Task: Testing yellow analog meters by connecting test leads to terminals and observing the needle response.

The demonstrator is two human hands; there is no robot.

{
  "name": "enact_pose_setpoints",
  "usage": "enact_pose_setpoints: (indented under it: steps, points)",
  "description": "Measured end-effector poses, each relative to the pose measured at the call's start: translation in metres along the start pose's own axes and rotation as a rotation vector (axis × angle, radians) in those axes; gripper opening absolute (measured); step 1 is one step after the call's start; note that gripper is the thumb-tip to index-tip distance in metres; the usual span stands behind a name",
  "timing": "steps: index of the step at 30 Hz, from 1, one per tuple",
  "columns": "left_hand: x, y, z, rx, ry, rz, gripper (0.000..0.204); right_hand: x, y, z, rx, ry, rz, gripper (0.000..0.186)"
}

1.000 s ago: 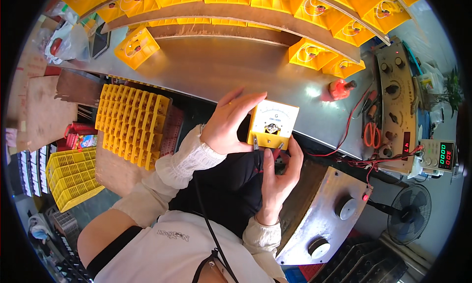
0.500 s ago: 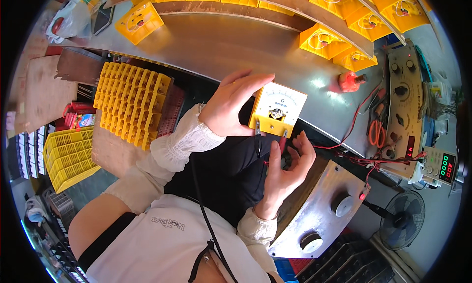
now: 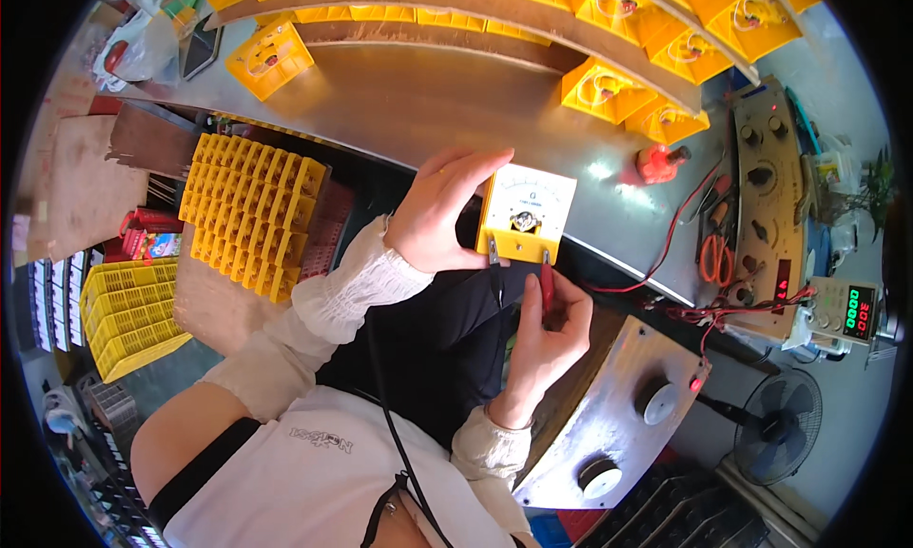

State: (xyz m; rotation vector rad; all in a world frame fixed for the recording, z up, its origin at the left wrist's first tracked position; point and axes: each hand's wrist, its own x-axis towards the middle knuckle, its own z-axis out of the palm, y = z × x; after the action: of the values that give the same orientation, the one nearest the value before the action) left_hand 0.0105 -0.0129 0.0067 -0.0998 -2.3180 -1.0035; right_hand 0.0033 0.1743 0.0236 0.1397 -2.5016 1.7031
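My left hand point(image 3: 433, 215) grips a small yellow analog meter point(image 3: 526, 210) with a white dial by its left side, thumb below and fingers above. The dial faces up, and a round window low on it shows the metal movement. A black-sleeved alligator clip point(image 3: 495, 274) is attached at the meter's lower left edge. At the lower right edge sits a red-sleeved alligator clip point(image 3: 547, 286), pinched between the thumb and fingers of my right hand point(image 3: 556, 329). The meter is held above my lap, just off the bench's front edge.
A metal bench point(image 3: 399, 91) carries a red bottle point(image 3: 658, 164), scissors point(image 3: 715, 261) and a test instrument point(image 3: 763, 186). Stacked yellow housings point(image 3: 249, 215) stand at left. A metal box with two knobs point(image 3: 623, 424) is near my right arm, beside a fan point(image 3: 778, 424) and power supply point(image 3: 842, 310).
My right hand's fingers have closed around the red clip, which they were only beside before. The meter stays in my left hand; the whole view has shifted slightly.
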Motion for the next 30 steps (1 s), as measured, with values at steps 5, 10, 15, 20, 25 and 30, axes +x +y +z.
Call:
enact_pose_setpoints:
  steps: [5,10,15,20,25,30]
  points:
    - [-0.008,0.001,0.005,0.050,0.010,-0.002,0.108,0.004,0.011,-0.002,-0.024,-0.005,-0.056,0.010]
    - [-0.020,-0.008,0.007,0.068,0.190,-0.092,0.106,-0.011,0.020,-0.018,0.077,0.110,-0.009,0.014]
    - [-0.030,0.006,0.020,-0.096,0.334,-0.042,0.090,-0.034,-0.006,0.007,-0.136,-0.187,-0.140,0.019]
    - [-0.078,-0.026,-0.087,0.457,0.670,-0.147,0.074,-0.041,-0.021,0.036,-0.162,-0.323,-0.333,0.016]
    - [-0.247,-0.131,-0.253,0.464,1.328,-0.713,0.085,-0.024,0.021,0.025,-0.316,-0.311,-0.304,0.020]
    - [-0.405,-0.210,-0.293,1.362,0.525,-1.280,0.066,-0.008,0.049,-0.010,-0.413,-0.261,-0.381,0.026]
